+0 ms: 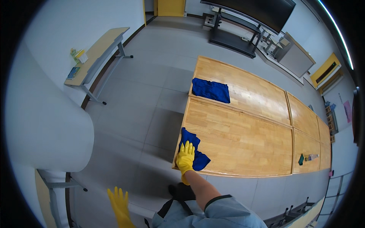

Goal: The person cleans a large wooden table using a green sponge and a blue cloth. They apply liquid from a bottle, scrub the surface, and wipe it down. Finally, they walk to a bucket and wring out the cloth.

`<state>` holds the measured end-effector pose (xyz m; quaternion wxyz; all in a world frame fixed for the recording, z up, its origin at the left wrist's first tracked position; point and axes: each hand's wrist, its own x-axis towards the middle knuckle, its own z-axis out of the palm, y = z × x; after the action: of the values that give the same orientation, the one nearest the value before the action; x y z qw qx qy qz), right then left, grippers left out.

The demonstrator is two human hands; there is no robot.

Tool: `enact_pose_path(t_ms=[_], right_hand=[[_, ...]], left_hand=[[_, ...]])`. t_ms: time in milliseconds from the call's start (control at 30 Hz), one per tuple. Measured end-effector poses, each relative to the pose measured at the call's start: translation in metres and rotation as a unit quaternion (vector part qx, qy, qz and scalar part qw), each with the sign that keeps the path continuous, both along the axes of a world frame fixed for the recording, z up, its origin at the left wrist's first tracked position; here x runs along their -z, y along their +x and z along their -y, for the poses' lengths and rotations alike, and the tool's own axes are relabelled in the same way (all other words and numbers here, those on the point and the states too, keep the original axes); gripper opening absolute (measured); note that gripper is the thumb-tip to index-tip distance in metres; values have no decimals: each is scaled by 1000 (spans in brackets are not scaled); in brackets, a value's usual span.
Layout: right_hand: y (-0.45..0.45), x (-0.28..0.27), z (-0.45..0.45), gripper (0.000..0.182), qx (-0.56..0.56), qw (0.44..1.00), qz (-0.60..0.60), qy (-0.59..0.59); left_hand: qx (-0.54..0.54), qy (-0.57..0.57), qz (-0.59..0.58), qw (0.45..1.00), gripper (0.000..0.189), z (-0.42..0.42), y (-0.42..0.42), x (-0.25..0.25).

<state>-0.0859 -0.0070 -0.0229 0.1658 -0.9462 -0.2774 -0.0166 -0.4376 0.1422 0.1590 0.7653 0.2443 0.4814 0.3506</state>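
Note:
My right hand (185, 157), in a yellow rubber glove, lies flat on a crumpled blue cloth (202, 161) and holds it down. This cloth rests on the near left corner of a light wooden table (239, 136) with a raised rim. Off to the lower left, my left hand (118, 201) hangs above the floor in a matching yellow glove. Its fingers are spread and it holds nothing. A second blue cloth (211, 90) lies spread out on the adjoining far tabletop (251, 94), near its left edge.
Further right on the tables are a clear bottle (311, 157) and a dark green cloth (301, 159). A narrow desk (99, 51) along the left wall bears small packages. A white rounded column (57, 128) stands at left. At the back is a large screen (256, 12) on a wheeled stand.

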Motion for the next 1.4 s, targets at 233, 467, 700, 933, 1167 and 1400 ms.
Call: enact_pose_path(t_ms=[233,467,700,933,1167,1400], right_hand=[[14,-16,14,65,-56,998,-28,21],[14,-1,-11,51,101,991,-69,-60],[59,-53,-51,33,299,932,-195,-67],[126,-42,-64,37,480,776,-335,235],[184,-68,-96,37,521,558,-341,549],[263,-153,-198,41,367,398,-332,772]], left_hand=[[103,41,64,992,64,-81,37,18],[207,102,66,971,62,-199,158,-4],[233,114,147,955,65,-311,250,-51],[533,623,-403,406,61,-552,264,81],[438,654,-616,10,57,-579,415,-66],[386,217,119,888,58,-640,634,-41]])
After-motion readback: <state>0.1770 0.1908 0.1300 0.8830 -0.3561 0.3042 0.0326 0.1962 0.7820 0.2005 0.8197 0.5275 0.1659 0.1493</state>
